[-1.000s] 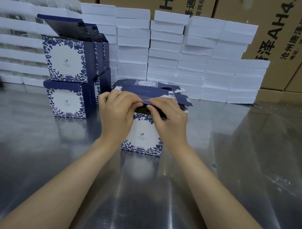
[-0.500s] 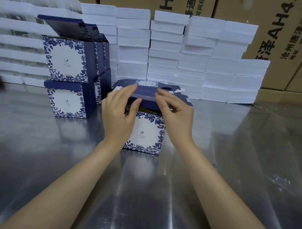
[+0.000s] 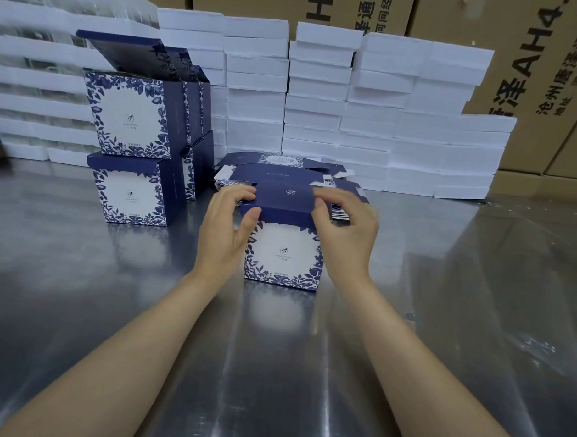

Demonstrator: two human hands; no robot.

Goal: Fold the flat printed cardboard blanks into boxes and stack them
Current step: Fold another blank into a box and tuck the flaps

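blue box [image 3: 284, 254], lid flap [image 3: 283, 200] pinched

the box stands mid-frame on the steel table [image 3: 275, 365]. left hand [image 3: 226, 231] and right hand [image 3: 345, 235] each pinch an end of its navy lid flap, thumbs in front, fingers on top. flat blanks [image 3: 276, 160] lie just behind it; folded boxes [image 3: 130, 118] sit stacked at centre left.

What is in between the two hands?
The dark blue lid of the box sits between the left hand and right hand, seen in the head view.

The left forearm [image 3: 139, 344] and right forearm [image 3: 416, 353] are bare throughout (so are the left hand [image 3: 226, 229] and right hand [image 3: 345, 235]).
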